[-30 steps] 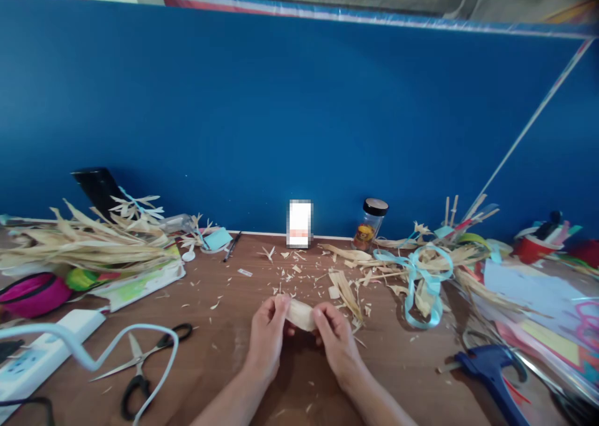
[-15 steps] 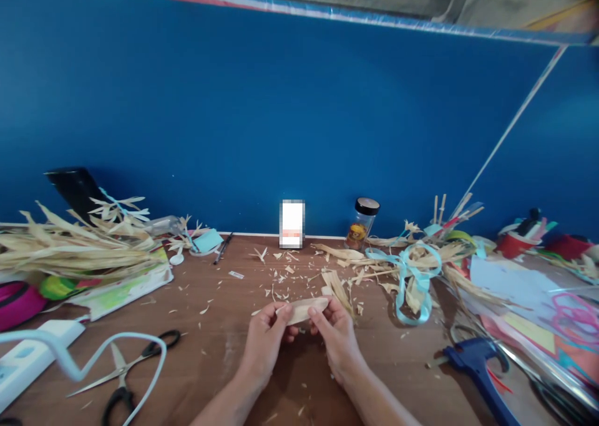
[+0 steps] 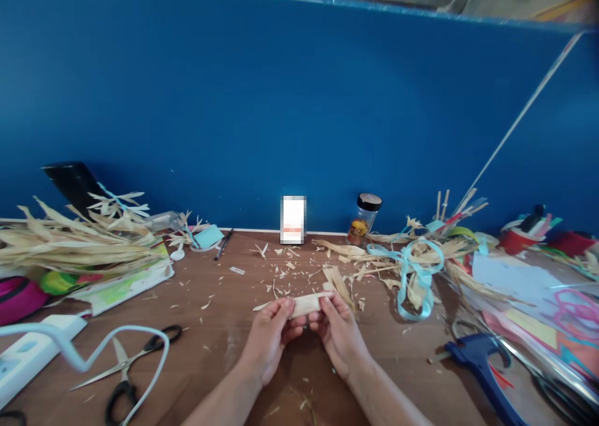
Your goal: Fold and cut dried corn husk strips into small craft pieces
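Both left hand and right hand pinch one pale narrow strip of dry husk between them, above brown wooden table; uneven pulling could split it.

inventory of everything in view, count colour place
desk: 1, brown, below
partition: 1, blue, behind
open scissors: 1, black-handled, left
power strip: 1, white, left
cord: 1, pale blue, left
husk pile: 1, tan, left
blurred panel: 1, white, back centre
jar: 1, clear, back right
ribbon: 1, light blue, right
filled cup: 1, red, right
glue gun: 1, blue, right
husk scraps: many, tan, centre and right
held husk strip: 1, cream, centre
left hand: 1, bare, centre
right hand: 1, bare, centre
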Motion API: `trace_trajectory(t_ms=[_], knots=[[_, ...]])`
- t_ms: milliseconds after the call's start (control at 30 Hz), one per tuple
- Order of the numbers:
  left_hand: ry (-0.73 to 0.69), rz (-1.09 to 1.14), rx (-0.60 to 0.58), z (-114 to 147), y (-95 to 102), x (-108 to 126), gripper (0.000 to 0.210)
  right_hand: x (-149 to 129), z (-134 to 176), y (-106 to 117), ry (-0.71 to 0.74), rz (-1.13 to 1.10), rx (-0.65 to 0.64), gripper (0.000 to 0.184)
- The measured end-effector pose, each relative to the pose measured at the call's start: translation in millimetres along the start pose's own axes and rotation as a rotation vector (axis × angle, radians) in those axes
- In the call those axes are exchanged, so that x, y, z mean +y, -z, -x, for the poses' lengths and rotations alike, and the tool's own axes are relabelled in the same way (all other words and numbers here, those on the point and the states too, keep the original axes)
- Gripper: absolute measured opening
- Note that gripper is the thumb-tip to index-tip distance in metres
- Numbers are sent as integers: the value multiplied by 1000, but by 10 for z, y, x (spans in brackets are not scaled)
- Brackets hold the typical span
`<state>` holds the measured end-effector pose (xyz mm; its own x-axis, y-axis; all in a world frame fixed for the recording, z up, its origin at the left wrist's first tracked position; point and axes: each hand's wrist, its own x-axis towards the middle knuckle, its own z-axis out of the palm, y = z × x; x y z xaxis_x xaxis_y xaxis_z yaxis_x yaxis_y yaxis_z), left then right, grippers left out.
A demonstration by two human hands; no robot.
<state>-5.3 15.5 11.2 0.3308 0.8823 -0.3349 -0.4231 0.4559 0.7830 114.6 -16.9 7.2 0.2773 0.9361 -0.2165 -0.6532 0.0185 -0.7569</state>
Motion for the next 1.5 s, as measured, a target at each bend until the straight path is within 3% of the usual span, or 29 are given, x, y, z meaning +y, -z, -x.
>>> trace_trajectory(t_ms=[133,300,467,533,633,933,1067,1200,1500], knots=[[-137,-207,-19,32,0,-47,21,12,-6,10,16,53,57,22],[-370,-575,7,86,23,-37,25,-8,-42,84,206,390,120,27],[-603,-856,20,116,20,2,42,-70,54,60,481,870,1,29],[-639,-930,31,122,20,0,35,-70,97,37,538,964,-36,28],[-594,-948,3,118,17,-8,18,-41,112,30,515,957,-94,26],[-389,-631,-44,39,25,-63,24,39,44,51,288,662,-180,23],[-456,-620,47,48,27,-77,22,42,40,44,233,600,-248,22],[-506,-676,99,70,22,-57,19,39,32,41,217,586,-209,22],[-456,-595,18,84,22,-56,27,21,29,56,247,687,-175,24]])
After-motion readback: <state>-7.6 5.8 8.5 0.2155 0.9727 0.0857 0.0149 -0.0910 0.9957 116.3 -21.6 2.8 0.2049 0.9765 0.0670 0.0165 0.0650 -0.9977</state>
